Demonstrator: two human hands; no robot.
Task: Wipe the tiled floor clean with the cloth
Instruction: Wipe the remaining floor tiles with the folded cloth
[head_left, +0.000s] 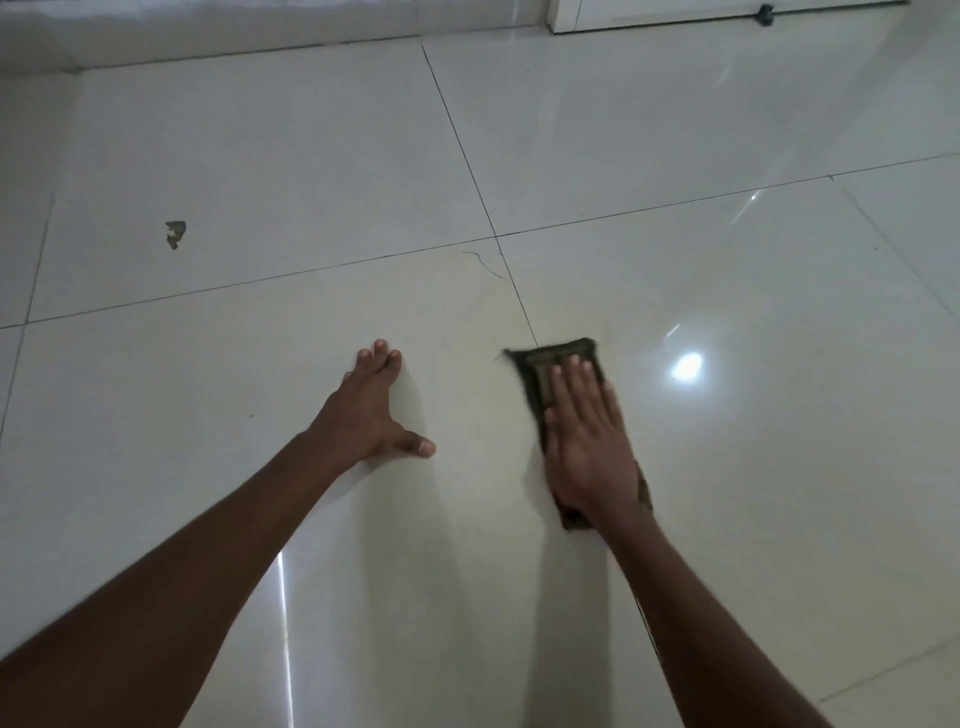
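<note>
Cloth (550, 364): dark, folded, lying flat on tiled floor (727, 291), straddling a grout line. R hand (589, 441) on top of cloth, palm down, fingers straight and flat, pressing, not curled around it. L hand (371, 410) left of cloth, apart from it, fingers spread on bare tile, holding nothing. Chipped spot (175, 234) far left of cloth, farther from person.

Left hand (371, 410) and right hand (587, 441) pressed flat, arms outstretched
</note>
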